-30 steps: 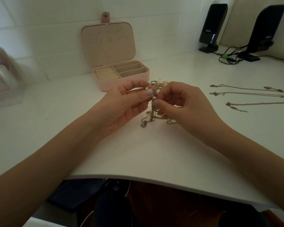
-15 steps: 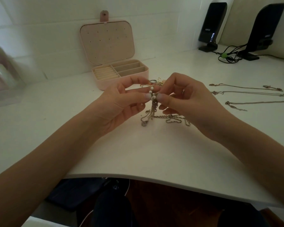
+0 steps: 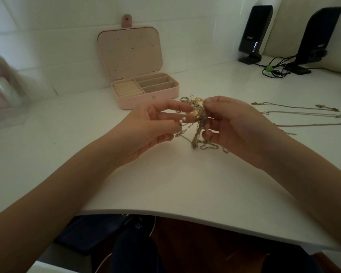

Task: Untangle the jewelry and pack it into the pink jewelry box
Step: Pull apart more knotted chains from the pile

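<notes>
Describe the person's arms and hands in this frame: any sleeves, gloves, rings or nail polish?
Both forearms are bare to the frame edge, with no sleeves, gloves, watch or bracelet showing. The left hand has a pale-looking fingernail visible low on it. On the right hand a small gold glint by a finger could be a ring, but it is too small to tell.

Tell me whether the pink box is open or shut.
Open. The pink box has its lid standing up behind the base, and its ring rolls and bare compartments show.
</notes>
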